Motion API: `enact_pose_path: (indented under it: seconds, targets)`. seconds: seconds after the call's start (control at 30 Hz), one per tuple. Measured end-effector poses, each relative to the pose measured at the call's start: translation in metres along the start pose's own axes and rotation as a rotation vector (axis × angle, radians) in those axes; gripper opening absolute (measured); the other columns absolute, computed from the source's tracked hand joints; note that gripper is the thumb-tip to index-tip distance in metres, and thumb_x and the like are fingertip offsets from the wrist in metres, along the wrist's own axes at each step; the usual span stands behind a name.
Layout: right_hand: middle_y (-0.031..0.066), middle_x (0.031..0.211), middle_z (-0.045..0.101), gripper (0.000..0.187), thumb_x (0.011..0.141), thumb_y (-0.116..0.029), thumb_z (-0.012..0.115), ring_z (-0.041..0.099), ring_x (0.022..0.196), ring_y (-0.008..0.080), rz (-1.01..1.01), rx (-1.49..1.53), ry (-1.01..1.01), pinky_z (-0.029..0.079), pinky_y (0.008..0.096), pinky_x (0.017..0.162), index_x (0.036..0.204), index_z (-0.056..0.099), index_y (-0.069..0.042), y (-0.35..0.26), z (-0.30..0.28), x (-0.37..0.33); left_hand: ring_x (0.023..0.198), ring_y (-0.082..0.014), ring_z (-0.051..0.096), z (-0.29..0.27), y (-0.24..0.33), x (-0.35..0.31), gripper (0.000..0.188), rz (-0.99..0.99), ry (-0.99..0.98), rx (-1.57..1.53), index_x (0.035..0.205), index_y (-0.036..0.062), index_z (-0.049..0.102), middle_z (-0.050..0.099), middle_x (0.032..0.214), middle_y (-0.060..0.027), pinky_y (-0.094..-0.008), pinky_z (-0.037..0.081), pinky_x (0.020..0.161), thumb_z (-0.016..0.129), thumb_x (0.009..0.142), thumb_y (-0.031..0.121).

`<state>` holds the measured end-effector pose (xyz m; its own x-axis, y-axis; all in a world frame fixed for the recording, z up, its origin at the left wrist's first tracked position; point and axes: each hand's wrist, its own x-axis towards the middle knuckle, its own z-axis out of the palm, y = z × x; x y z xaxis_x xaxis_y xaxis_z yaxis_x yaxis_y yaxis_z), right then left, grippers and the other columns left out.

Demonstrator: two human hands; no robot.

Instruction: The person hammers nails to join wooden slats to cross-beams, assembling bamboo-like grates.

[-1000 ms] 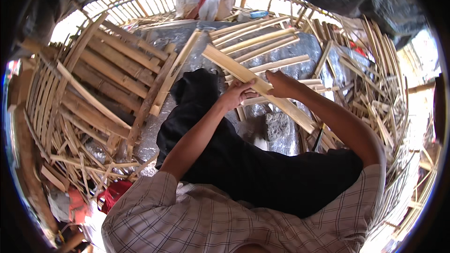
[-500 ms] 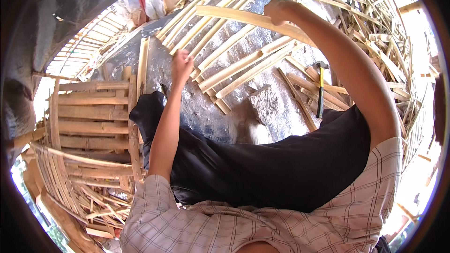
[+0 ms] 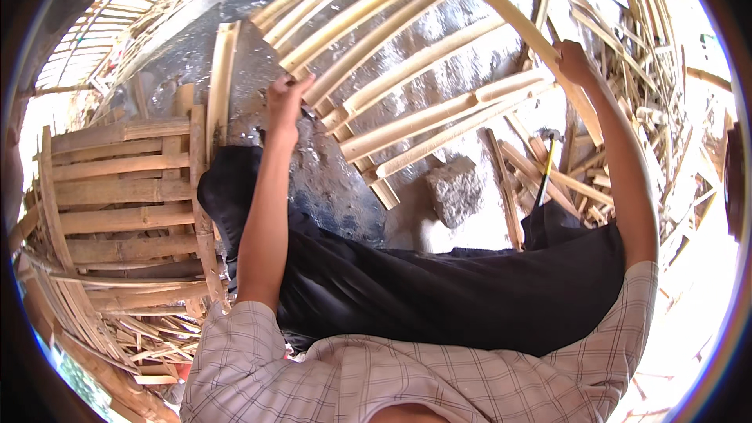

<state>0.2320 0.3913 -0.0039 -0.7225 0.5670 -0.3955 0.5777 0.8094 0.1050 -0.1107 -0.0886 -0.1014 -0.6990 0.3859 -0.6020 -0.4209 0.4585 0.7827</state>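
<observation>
My right hand [image 3: 578,64] is closed around a long split bamboo slat [image 3: 513,9], which slants down from the far middle toward the right. Its far end meets the far ends of several bamboo slats laid side by side [image 3: 399,27]. Those slats rest at their near-left ends on a bamboo crosspiece [image 3: 381,188]. By the left end of this frame is my left hand [image 3: 283,110], its fingers drawn together near the slat ends. Whatever is between them, if anything, is too small to make out.
A rough stone block [image 3: 456,190] sits in front of the frame. Right of it, a hammer [image 3: 547,164] with a yellow and black handle lies by scrap bamboo [image 3: 540,172]. A slatted bamboo panel [image 3: 125,188] stands at left; a dark sheet [image 3: 337,196] covers the ground.
My right hand has moved right and nearer, swinging the slat from lying across the frame to a steep slant. My left hand stays by the slat ends. The whole view has shifted slightly.
</observation>
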Motion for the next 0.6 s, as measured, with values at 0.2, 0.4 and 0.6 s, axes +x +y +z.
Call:
enact_pose_path:
  seconds: [0.2, 0.4, 0.6]
  targets:
    - [0.0246, 0.102, 0.068, 0.028, 0.078, -0.004, 0.059, 0.065, 0.101, 0.041, 0.029, 0.024, 0.126, 0.05, 0.0477, 0.09, 0.105, 0.07, -0.005, 0.024, -0.005, -0.027, 0.117, -0.0404, 0.061, 0.004, 0.046, -0.045, 0.066, 0.124, -0.556, -0.794, 0.148, 0.0143, 0.026, 0.048, 0.141, -0.0218, -0.0577, 0.053, 0.101, 0.06, 0.092, 0.01]
    - [0.0256, 0.093, 0.067, 0.025, 0.076, -0.001, 0.057, 0.065, 0.095, 0.0407, 0.024, -0.087, 0.179, 0.05, 0.0471, 0.083, 0.097, 0.07, -0.002, 0.031, -0.04, -0.064, 0.126, -0.0474, 0.053, 0.027, 0.044, -0.075, 0.069, 0.329, -0.676, -0.823, 0.146, 0.0154, 0.021, 0.041, 0.145, -0.0293, -0.052, 0.055, 0.102, 0.052, 0.089, -0.009]
    - [0.0201, 0.102, 0.069, 0.024, 0.08, 0.003, 0.054, 0.067, 0.097, 0.0362, 0.062, -0.201, 0.367, 0.052, 0.0463, 0.086, 0.099, 0.068, -0.002, -0.02, -0.108, -0.087, 0.123, -0.0427, 0.058, 0.027, 0.037, -0.074, 0.062, 0.303, -0.708, -0.903, 0.14, 0.015, 0.031, 0.047, 0.14, -0.0302, -0.0401, 0.063, 0.094, 0.047, 0.088, -0.014]
